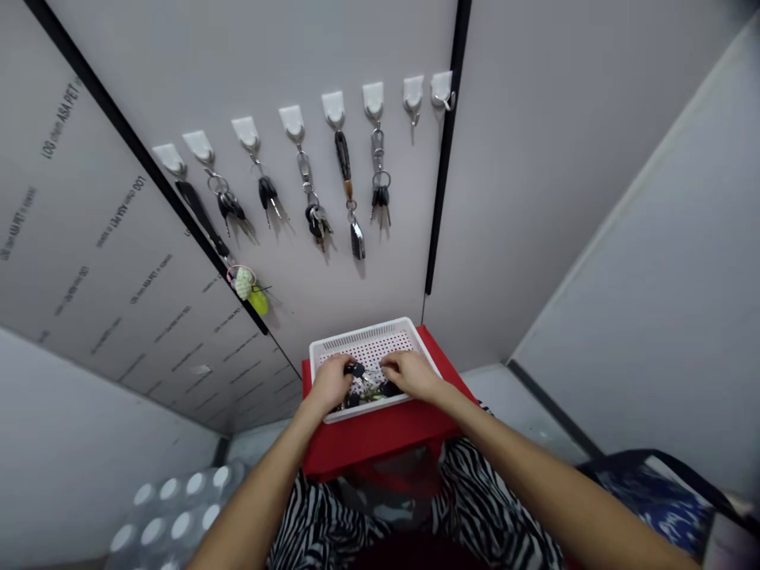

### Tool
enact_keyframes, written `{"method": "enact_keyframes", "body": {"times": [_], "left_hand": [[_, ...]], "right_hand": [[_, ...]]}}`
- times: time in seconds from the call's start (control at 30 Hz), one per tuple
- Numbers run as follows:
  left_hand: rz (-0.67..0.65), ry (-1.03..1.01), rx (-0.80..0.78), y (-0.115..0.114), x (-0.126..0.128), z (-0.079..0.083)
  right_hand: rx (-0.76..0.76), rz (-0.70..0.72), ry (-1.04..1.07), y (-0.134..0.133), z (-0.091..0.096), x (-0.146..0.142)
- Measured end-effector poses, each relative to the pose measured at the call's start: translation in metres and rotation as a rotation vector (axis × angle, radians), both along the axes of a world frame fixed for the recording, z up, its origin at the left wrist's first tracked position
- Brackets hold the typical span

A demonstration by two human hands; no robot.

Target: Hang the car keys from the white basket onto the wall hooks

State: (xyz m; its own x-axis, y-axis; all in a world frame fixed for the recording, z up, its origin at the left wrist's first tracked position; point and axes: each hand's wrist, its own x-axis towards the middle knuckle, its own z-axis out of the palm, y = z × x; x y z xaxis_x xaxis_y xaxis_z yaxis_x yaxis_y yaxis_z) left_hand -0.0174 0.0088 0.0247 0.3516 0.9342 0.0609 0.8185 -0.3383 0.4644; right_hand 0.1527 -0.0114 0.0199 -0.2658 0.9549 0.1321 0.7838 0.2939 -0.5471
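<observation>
A white perforated basket (362,342) rests on a red box-like surface (380,443) in front of me. Inside it, my left hand (332,384) pinches a bunch of keys (356,370) with a black head and silvery blades. My right hand (412,374) is over the basket's right half, thumb and fingers closed together close to the silvery parts of that bunch; what lies between its fingertips is too small to make out. More keys (374,392) and dark key heads lie in the near part of the basket, partly covered by my hands.
White hooks (292,123) run along the panel wall; several carry keys, such as a bunch on a clip (380,194) and a strap with green charms (243,283). The two rightmost hooks (412,95) hold nothing. Capped bottles (172,514) stand lower left, a blue bag (659,499) lower right.
</observation>
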Motion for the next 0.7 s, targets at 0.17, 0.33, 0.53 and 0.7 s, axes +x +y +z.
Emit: {"method": "enact_keyframes", "body": {"times": [0.17, 0.33, 0.53, 0.7], "left_hand": [[0.063, -0.32, -0.115, -0.002, 0.002, 0.006], [0.047, -0.547, -0.176, -0.001, 0.005, 0.013], [0.078, -0.844, -0.248, 0.004, 0.007, 0.018], [0.099, -0.999, -0.392, 0.002, 0.007, 0.026]], "right_hand": [[-0.054, 0.062, 0.185, -0.003, 0.006, -0.01], [-0.1, 0.062, 0.366, -0.002, 0.012, -0.026], [-0.167, 0.012, 0.62, 0.004, 0.01, -0.034], [-0.442, -0.001, 0.969, 0.003, 0.018, -0.035]]}}
